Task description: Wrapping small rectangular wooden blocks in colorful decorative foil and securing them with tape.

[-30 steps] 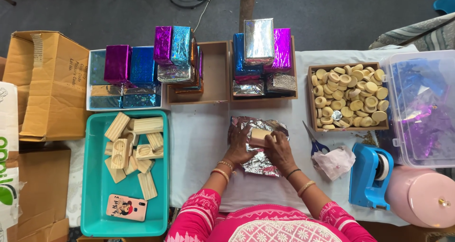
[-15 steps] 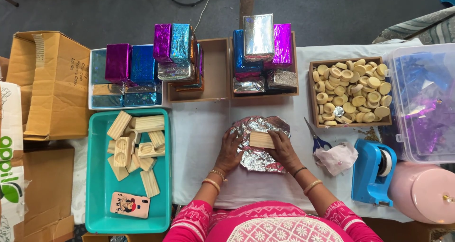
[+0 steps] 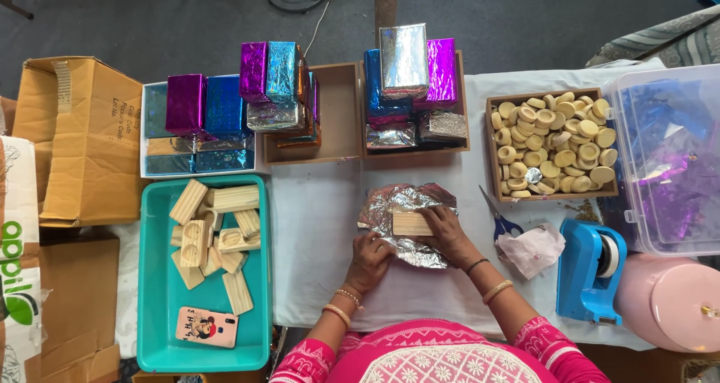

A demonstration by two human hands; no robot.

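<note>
A small rectangular block of pale wood (image 3: 412,223) is seen lying flat, its long side running left to right, on a crumpled sheet of silver foil (image 3: 405,203). The foil is spread on the white-covered table, its edges wrinkled and partly lifted around the block. The block's right end is covered by fingers, while its left end and top face are left bare.

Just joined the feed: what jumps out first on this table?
Centre: both hands, left hand and right hand, press a wooden block onto crinkled silver foil. Behind them, shiny wrapped blocks in purple, blue and silver fill wooden trays. A teal tray at left holds bare blocks.
</note>
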